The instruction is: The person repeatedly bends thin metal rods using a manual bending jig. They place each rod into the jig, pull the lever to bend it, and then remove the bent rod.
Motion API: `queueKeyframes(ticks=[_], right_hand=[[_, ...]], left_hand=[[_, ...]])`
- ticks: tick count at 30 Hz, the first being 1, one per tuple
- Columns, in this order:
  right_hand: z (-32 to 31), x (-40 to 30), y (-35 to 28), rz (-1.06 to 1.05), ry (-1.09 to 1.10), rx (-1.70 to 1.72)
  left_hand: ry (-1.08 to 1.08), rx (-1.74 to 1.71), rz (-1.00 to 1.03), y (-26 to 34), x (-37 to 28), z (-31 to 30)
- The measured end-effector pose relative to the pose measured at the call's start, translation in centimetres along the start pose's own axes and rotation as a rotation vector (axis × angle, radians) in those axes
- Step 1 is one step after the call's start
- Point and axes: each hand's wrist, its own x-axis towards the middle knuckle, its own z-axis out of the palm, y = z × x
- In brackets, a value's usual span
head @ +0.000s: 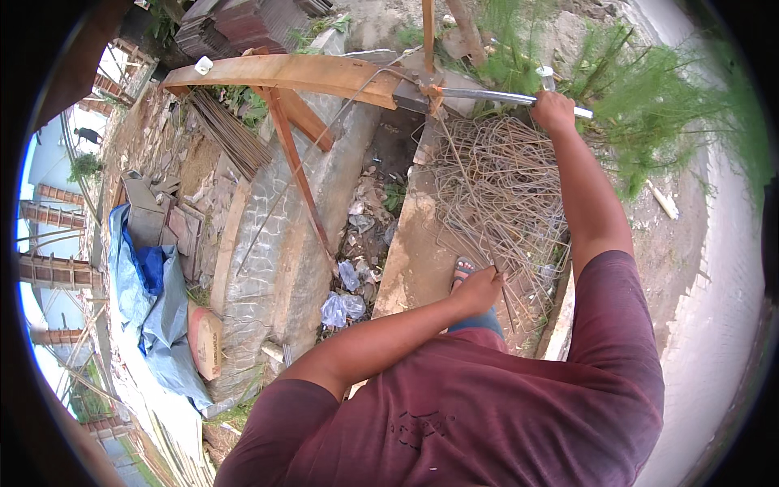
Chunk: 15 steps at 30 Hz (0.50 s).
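My right hand [554, 111] grips a metal pipe handle [487, 95] near its outer end. The pipe's other end meets a metal fitting [429, 83] at the end of a wooden beam [292, 72]. My left hand [479, 290] is closed around a thin steel rod [465, 170], low in front of my body. That rod runs up to the fitting, and its short end shows below my hand. A heap of bent steel rebar pieces [499, 170] lies on the ground between my arms. Whether the rod is bent inside the fitting cannot be told.
Wooden legs [295, 164] prop the beam over a stone-edged ditch [365, 243] with plastic bags. Straight steel bars [228, 131] lie beyond. At the left are a blue tarpaulin [164, 347] and a cement bag [206, 344]. Leafy branches [645, 103] hang near my right hand.
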Motion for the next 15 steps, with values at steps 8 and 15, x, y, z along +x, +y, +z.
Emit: queueKeyframes(ticks=[8, 15], right_hand=[[-1.8, -10.3, -3.9, 0.116, -0.001, 0.133], [-2.2, -16.6, -8.0, -0.016, 0.022, 0.357]], left_hand=[[0.336, -0.491, -0.409, -6.7, -8.4, -7.9], [0.755, 0.319, -0.099, -15.8, -11.6, -22.4]])
